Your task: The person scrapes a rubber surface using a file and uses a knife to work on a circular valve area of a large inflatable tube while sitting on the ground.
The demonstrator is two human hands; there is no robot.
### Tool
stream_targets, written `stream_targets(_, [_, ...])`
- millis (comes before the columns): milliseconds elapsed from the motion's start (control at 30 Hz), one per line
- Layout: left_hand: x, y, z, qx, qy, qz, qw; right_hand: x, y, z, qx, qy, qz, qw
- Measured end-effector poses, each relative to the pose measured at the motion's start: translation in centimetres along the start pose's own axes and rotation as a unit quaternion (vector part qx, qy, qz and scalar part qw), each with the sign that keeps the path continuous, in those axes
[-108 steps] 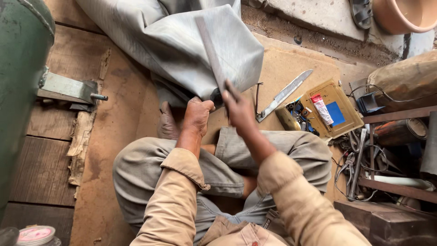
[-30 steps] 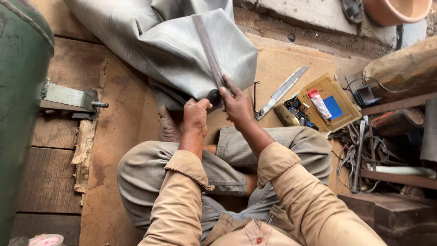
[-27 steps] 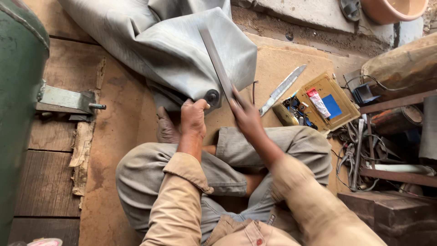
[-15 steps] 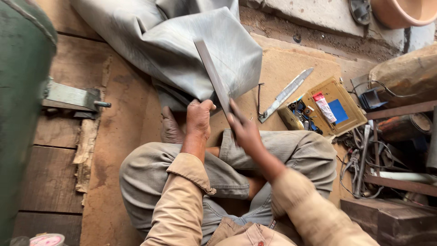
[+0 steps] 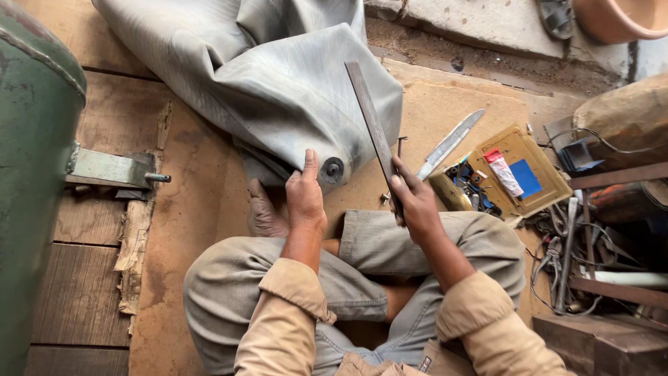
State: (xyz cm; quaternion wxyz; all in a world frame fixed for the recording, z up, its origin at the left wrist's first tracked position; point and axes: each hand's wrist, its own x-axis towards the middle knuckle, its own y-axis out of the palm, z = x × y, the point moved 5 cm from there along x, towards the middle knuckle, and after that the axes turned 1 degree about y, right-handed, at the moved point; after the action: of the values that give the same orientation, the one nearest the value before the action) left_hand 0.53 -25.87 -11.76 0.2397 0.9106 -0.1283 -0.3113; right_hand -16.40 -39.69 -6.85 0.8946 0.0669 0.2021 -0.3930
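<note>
**Two hands part: the file lifts off the rubber**

Two hands now work apart, where half a second back they sat almost together at the valve; going from the left of the frame, the green drum (image 5: 31, 174) stands at the far left edge; the grey inner tube (image 5: 278, 90) sprawls across the upper middle, its round valve (image 5: 332, 169) near centre. The left hand (image 5: 305, 197) pins the tube's edge just beside the valve, fingers closed on the rubber; the right hand (image 5: 416, 203) has drawn a little to the right and is wrapped around the lower end of the flat file (image 5: 374, 129). I judge the filing stroke paused, the spot being checked. The file's long axis runs from centre to upper middle, leaning slightly left, tip pointing up the frame; a knife (image 5: 449, 144) and a yellow box (image 5: 518, 174) lie right of centre.
</note>
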Motion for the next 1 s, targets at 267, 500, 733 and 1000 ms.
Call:
stream_targets(267, [-0.9, -0.6, -0.7, 0.0, 0.042, -0.048, 0.998, 1.7, 0.3, -3.8, 0.01, 0.037, 0.041, 0.998])
stream_targets(500, [-0.9, -0.3, -0.9, -0.028, 0.04, -0.049, 0.998, 2.8, 0.2, -3.4, 0.015, 0.075, 0.05, 0.996])
stream_targets(733, [-1.3, -0.2, -1.2, -0.012, 0.035, -0.057, 0.998, 2.7, 0.5, -2.9, 0.01, 0.095, 0.046, 0.994])
stream_targets(1000, [-1.1, -0.4, -0.8, 0.008, 0.035, -0.047, 0.998, 2.8, 0.3, -4.1, -0.001, 0.092, 0.039, 0.995])
